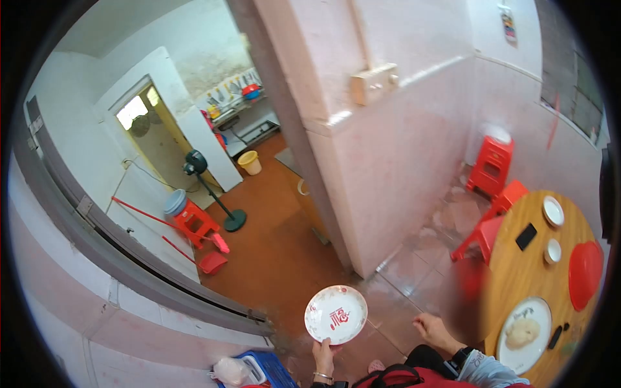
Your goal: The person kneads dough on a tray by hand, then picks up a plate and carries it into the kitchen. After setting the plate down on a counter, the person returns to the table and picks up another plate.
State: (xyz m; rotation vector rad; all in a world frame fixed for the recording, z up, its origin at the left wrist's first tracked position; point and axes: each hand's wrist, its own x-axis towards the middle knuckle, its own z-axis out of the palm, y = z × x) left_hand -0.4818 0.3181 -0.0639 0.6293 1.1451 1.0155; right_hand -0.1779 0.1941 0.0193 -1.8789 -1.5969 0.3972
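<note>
My left hand (323, 359) grips the lower rim of a white plate (319, 319) with red characters in its middle and a patterned border. The plate is held out in front of me, its face turned up toward the camera. To the right, my right hand (435, 331) hangs in the air with its fingers curled in and nothing visible in them. Beside it stands a round wooden table (501, 275). On that table a large white plate (546, 336) carries a pale, doughy-looking lump (522, 332).
A doorway ahead leads to a room with a standing fan (223, 204), red stool (194, 220), dustpan (213, 262) and yellow bucket (250, 163). Red stools (490, 165) stand by the wall. The table also holds bowls (552, 251), a phone (526, 237) and a red lid-like object (585, 275).
</note>
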